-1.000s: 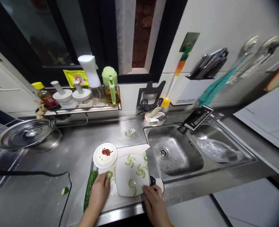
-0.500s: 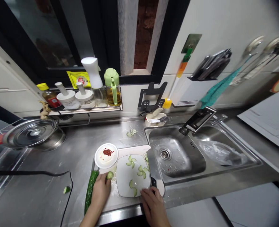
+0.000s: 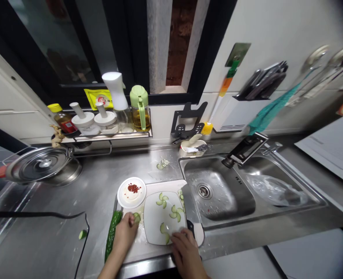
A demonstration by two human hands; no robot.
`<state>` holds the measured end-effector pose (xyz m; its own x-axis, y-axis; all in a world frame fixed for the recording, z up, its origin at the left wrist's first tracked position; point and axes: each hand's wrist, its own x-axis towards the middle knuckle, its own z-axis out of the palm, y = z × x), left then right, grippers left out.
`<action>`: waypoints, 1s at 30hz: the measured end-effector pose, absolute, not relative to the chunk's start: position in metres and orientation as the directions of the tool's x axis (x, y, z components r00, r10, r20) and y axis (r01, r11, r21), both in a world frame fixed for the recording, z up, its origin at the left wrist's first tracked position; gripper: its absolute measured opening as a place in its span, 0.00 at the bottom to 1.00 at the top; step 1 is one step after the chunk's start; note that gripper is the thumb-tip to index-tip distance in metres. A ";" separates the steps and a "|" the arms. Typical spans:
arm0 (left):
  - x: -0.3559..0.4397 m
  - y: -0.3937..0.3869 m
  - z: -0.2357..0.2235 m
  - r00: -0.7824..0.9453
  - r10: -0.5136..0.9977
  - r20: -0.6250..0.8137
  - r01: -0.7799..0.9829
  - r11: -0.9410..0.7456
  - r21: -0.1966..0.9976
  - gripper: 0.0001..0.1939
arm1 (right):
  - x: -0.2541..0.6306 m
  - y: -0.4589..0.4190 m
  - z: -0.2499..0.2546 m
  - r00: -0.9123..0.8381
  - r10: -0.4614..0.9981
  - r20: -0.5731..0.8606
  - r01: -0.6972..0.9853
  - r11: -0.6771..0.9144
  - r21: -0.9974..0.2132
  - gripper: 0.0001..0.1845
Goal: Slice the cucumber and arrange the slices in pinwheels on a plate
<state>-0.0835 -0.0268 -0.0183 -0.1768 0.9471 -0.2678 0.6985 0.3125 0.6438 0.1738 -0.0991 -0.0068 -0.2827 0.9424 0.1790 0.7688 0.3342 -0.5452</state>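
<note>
My left hand (image 3: 125,233) is closed at the fingertips on cucumber slices (image 3: 137,217), just left of the white square plate (image 3: 150,209). A whole green cucumber (image 3: 112,232) lies along the outer side of that hand. On the plate, thin cucumber slices form curved petal shapes, with a lower group (image 3: 164,232) near my right hand (image 3: 186,248). That hand rests with fingers stretched out at the plate's lower right edge. Beneath the plate is a pale cutting board (image 3: 139,248). A knife (image 3: 190,207) lies at its right side, its handle partly behind my right hand.
A round white dish (image 3: 123,197) with red bits stands above my left hand. Cucumber scraps (image 3: 162,164) and a cut end (image 3: 82,234) lie on the steel counter (image 3: 98,201). The sink (image 3: 220,193) is to the right; a lidded pot (image 3: 57,176) stands left.
The fingers of my left hand have shifted slightly over the cucumber slices. My right hand has moved a little left along the plate's edge. The whole view has shifted slightly.
</note>
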 end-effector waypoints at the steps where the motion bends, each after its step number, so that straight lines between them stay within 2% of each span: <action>1: -0.084 -0.027 -0.018 -0.157 0.947 -0.281 0.675 0.310 0.670 0.04 | 0.171 -0.096 -0.006 -0.281 0.943 0.179 0.755 0.333 -0.565 0.18; 6: -0.075 -0.031 -0.009 -0.017 0.942 -0.335 0.459 0.305 0.834 0.10 | 0.150 -0.068 0.000 -0.241 0.959 0.146 0.650 0.272 -0.710 0.18; 9: -0.059 -0.032 -0.001 0.064 0.921 -0.385 0.285 0.353 0.891 0.13 | 0.136 -0.049 0.009 -0.193 0.980 0.049 0.589 0.156 -0.793 0.18; 13: -0.040 -0.031 0.006 0.128 0.873 -0.470 0.106 0.459 0.882 0.18 | 0.127 -0.033 0.021 -0.156 0.971 -0.184 0.506 -0.081 -0.859 0.05; 17: -0.033 -0.031 0.008 0.178 0.783 -0.596 -0.089 0.616 0.783 0.24 | 0.133 -0.026 0.028 -0.162 0.949 -0.270 0.467 -0.167 -0.869 0.05; 21: -0.028 -0.031 0.013 0.212 0.611 -0.763 -0.260 0.788 0.558 0.27 | 0.142 -0.023 0.035 -0.212 0.938 -0.273 0.443 -0.157 -0.883 0.06; 26: -0.017 -0.029 0.020 0.262 0.463 -0.847 -0.294 0.874 0.387 0.25 | 0.147 -0.019 0.047 -0.268 0.926 -0.268 0.416 -0.139 -0.899 0.04; 30: -0.011 -0.027 0.016 0.290 0.455 -0.842 -0.320 0.875 0.362 0.21 | 0.152 -0.018 0.049 -0.296 0.911 -0.289 0.408 -0.153 -0.900 0.04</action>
<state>-0.0106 -0.0273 0.0158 0.2897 0.4547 -0.8422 -0.3201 0.8753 0.3624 0.1517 -0.0183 0.0493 -0.2961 0.9105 -0.2886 0.4080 -0.1527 -0.9001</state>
